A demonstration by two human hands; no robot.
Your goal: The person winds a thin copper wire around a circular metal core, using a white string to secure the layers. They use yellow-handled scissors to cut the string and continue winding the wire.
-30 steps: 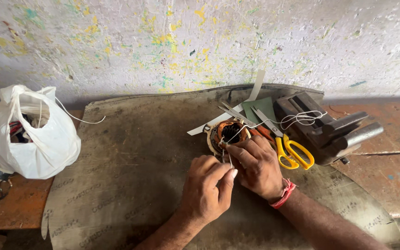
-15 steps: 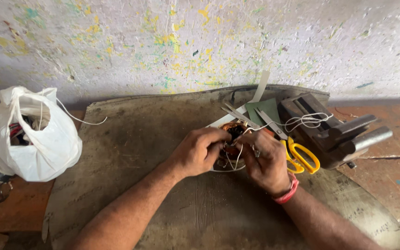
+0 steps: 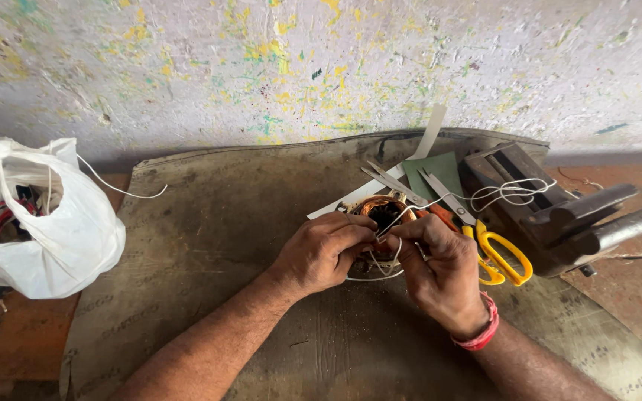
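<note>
A round motor stator with copper windings (image 3: pixel 382 209) sits on a worn brown mat (image 3: pixel 209 223), partly hidden by my hands. My left hand (image 3: pixel 325 251) and my right hand (image 3: pixel 440 266) meet just in front of it. Both pinch a thin white string (image 3: pixel 389 256) that loops below the fingers and trails right toward the vise. A red band is on my right wrist.
Yellow-handled scissors (image 3: pixel 499 252) lie right of the stator, next to a dark metal vise (image 3: pixel 559 212) draped with white string. A green card (image 3: pixel 434 172) and white strips lie behind. A white plastic bag (image 3: pixel 39 223) stands at the left. A paint-speckled wall rises behind.
My left hand has moved up from the near side to the stator and taken hold of the string beside my right hand.
</note>
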